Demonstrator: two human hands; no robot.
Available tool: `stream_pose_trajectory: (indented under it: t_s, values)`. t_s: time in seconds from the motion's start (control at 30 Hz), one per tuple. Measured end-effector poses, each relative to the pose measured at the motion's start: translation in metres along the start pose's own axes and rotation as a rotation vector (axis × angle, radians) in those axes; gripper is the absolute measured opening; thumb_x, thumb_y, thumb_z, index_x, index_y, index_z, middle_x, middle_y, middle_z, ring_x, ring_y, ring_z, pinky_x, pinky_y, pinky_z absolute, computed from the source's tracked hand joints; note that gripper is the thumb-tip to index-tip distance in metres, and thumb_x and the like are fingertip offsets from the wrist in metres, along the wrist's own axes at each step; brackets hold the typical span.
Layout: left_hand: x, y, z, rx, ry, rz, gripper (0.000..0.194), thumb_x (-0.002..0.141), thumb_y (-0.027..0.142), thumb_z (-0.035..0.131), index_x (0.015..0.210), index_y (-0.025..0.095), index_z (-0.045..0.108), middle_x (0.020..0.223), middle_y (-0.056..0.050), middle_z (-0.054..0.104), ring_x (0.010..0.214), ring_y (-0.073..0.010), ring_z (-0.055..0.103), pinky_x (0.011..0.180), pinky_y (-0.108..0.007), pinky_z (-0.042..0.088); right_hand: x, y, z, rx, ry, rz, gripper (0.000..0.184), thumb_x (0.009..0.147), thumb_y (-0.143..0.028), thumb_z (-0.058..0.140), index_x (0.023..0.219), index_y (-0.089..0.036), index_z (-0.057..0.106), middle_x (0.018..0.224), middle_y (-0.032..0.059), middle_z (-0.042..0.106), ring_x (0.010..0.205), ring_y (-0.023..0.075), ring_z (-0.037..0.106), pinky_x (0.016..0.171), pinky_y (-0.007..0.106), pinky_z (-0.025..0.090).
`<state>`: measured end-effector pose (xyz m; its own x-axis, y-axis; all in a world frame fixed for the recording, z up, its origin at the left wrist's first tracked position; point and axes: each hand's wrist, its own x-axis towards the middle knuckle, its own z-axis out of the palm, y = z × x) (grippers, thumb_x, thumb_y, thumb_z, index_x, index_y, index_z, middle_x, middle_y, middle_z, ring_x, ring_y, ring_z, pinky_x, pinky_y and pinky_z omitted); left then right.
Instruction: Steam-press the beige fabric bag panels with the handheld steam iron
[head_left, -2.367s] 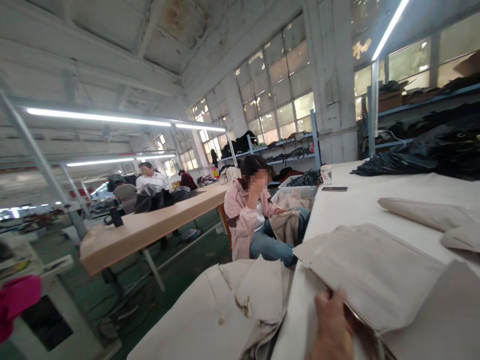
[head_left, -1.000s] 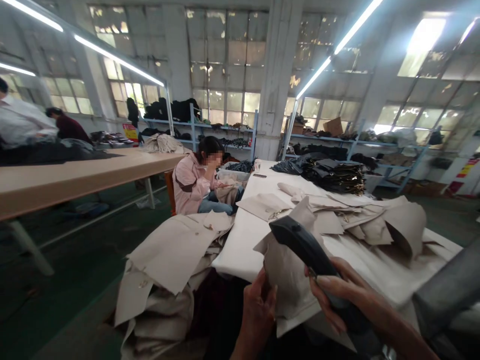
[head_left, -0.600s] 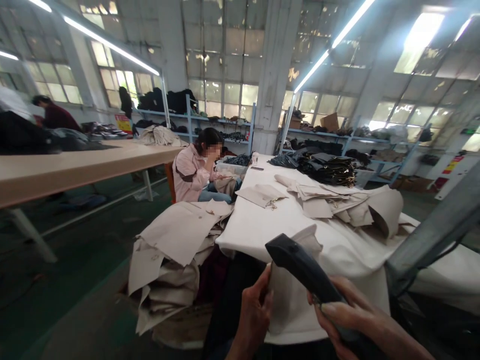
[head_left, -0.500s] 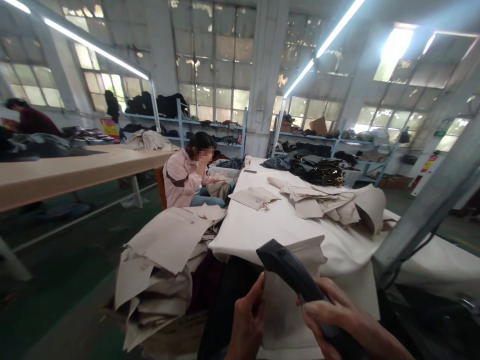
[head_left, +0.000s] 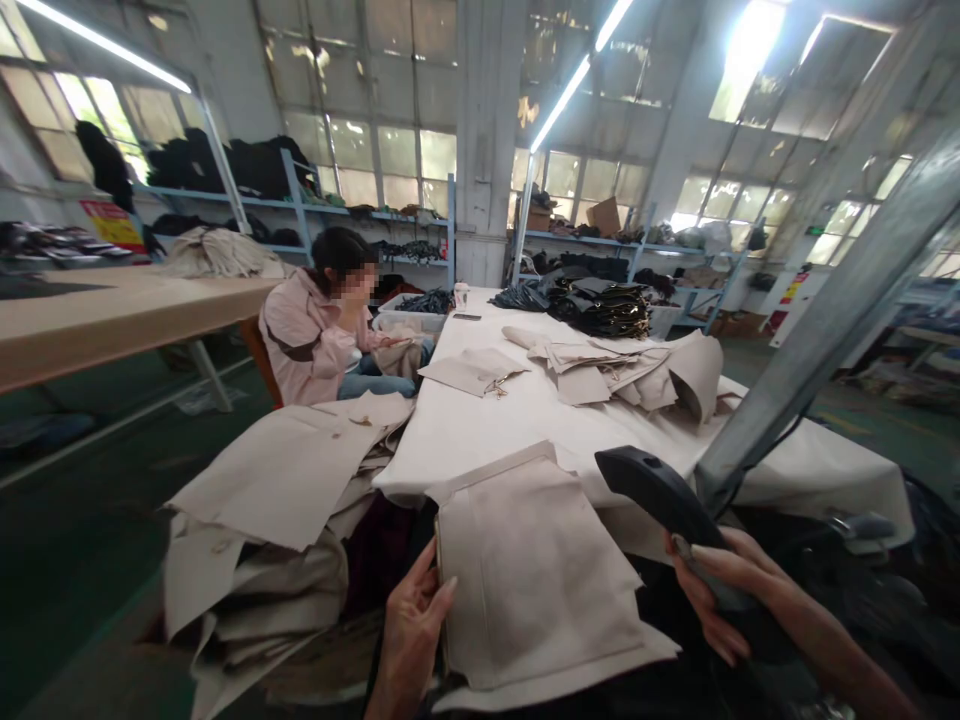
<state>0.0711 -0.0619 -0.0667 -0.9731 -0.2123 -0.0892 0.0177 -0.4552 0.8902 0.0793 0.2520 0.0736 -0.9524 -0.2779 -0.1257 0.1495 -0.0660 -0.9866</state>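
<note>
My left hand (head_left: 409, 632) pinches the left edge of a beige fabric piece (head_left: 536, 565), thumb on top and fingers behind. The piece has a stitched seam along its left and top sides and is held up in front of the table's near edge. On the right, my right hand (head_left: 724, 592) wraps round the grip of a black handheld tool (head_left: 664, 490) with a bent, angled head. Its exact kind cannot be made out. The tool's head is apart from the fabric, to its right. A stack of similar beige pieces (head_left: 262, 480) lies left of my left hand.
A table with a white cover (head_left: 480, 440) carries more beige pieces (head_left: 622, 372) and a dark stack (head_left: 600, 305). A person in a pink jacket (head_left: 300, 330) sits at its left side. A slanted metal post (head_left: 817, 330) rises on the right. Shelves (head_left: 375, 212) line the back wall.
The black tool has moved right, away from the fabric piece it was in front of. The fabric now faces me more fully, and my hands are farther apart. The view has shifted to the right.
</note>
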Motion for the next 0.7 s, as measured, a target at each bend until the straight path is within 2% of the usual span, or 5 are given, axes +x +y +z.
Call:
stream_pose_trajectory:
  t_s: [0.17,0.33,0.43,0.53,0.7]
  values:
    - [0.007,-0.004,-0.001,0.008,0.075,-0.04,0.077,0.061,0.029,0.08,0.129,0.012,0.049,0.102,-0.013,0.072,0.094,-0.0274,0.066,0.079,-0.033,0.055,0.014,0.039,-0.008,0.041,0.015,0.126,0.028,0.084,-0.043,0.056,0.086,-0.016,0.051,0.056,-0.0074,0.049,0.03,0.0044,0.041,0.033,0.021,0.044]
    - [0.007,-0.006,0.003,-0.014,0.131,-0.036,0.07,0.064,0.028,0.078,0.126,0.012,0.052,0.1,-0.011,0.073,0.092,-0.0237,0.067,0.074,-0.025,0.055,0.031,0.06,-0.007,0.065,0.0,0.218,0.028,0.084,-0.042,0.055,0.08,-0.015,0.049,0.056,-0.0063,0.05,0.031,0.0041,0.041,0.032,0.018,0.042]
    - [0.006,-0.003,0.003,0.006,0.125,-0.08,0.073,0.063,0.027,0.079,0.128,0.013,0.05,0.1,-0.011,0.073,0.093,-0.0236,0.067,0.075,-0.024,0.055,0.04,0.059,-0.011,0.033,0.02,0.221,0.028,0.083,-0.041,0.057,0.077,-0.015,0.049,0.056,-0.0058,0.05,0.032,0.0044,0.041,0.033,0.02,0.042]
    - [0.007,0.004,0.001,0.013,0.179,-0.083,0.079,0.06,0.027,0.081,0.131,0.016,0.047,0.099,-0.009,0.073,0.094,-0.0235,0.066,0.078,-0.025,0.054,0.043,0.05,-0.027,0.027,0.099,0.201,0.027,0.084,-0.039,0.057,0.082,-0.014,0.052,0.057,-0.0058,0.05,0.033,0.0052,0.042,0.035,0.021,0.043]
    - [0.011,0.014,0.002,0.015,0.249,-0.069,0.076,0.058,0.026,0.082,0.127,0.018,0.052,0.093,-0.006,0.075,0.091,-0.0196,0.067,0.074,-0.019,0.054,0.012,0.029,-0.052,0.034,0.198,0.164,0.024,0.084,-0.04,0.056,0.087,-0.016,0.054,0.057,-0.0063,0.049,0.035,0.0061,0.043,0.037,0.023,0.044]
